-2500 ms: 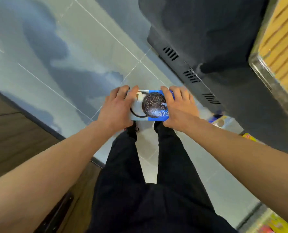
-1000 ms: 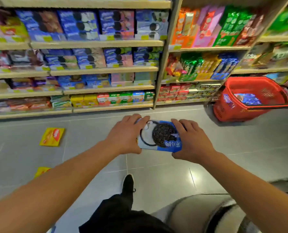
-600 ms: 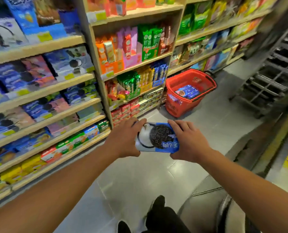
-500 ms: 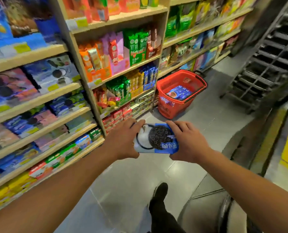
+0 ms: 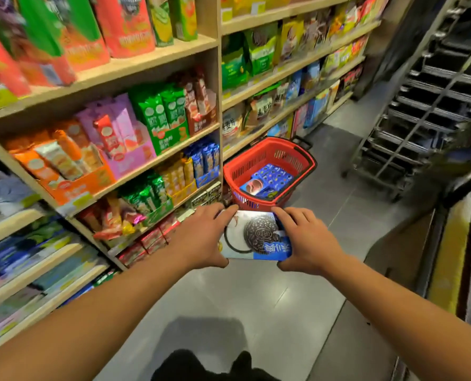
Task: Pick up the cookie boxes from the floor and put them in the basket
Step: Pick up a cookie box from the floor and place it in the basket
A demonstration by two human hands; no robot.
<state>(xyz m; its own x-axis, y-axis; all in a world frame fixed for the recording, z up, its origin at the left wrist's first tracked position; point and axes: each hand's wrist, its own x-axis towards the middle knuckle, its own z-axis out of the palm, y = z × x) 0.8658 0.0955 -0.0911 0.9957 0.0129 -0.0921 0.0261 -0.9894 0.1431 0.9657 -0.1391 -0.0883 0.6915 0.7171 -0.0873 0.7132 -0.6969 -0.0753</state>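
Note:
I hold a blue and white cookie box (image 5: 256, 236) with a large dark cookie printed on it, flat in front of me at mid-frame. My left hand (image 5: 201, 237) grips its left end and my right hand (image 5: 307, 240) grips its right end. Just beyond the box a red plastic basket (image 5: 306, 158) stands on the floor against the shelving. Blue cookie boxes (image 5: 270, 181) lie inside the basket.
Wooden shelves (image 5: 146, 61) packed with snack packets run along the left and far side. A dark metal rack (image 5: 421, 105) stands at the right. Grey tiled floor (image 5: 256, 298) lies between them, with a yellow strip (image 5: 448, 257) at the right edge.
The view has swung from the floor up to the aisle, and the basket has come much closer. Both hands have kept hold of the cookie box throughout.

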